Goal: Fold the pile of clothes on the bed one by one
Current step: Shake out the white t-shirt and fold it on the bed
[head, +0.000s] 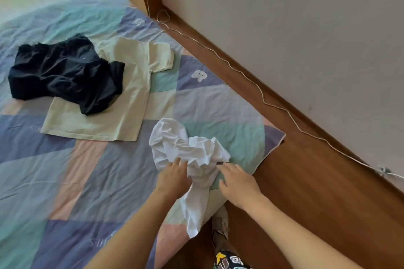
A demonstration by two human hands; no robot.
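— How was the white garment judged to handle, and where was it lying?

— It was seen crumpled on the patchwork bedspread, near the bed's corner, with one end trailing over the edge toward the floor; it was judged to be thin, light and quite limp, so that no shape would be kept once it was lifted; it would likely be slid about easily on the smooth cover; nothing fragile was suggested. A hold at a hem, or at the shoulder seams if it was a shirt, was thought best, so that it could be shaken out flat; which part was which could not be made out in the bunching.

— And the hands?

— The left hand was laid on the bunched cloth with its fingers bent into the folds; the fabric appeared to be gathered and held by it. The right hand was stretched out with fingers nearly straight, the tips just at the garment's right edge; nothing was gripped by it.

— What else was waiting?

— A cream T-shirt was spread flat farther up the bed, and a black garment was heaped partly on top of it; both were well apart from the hands; neither was folded yet.
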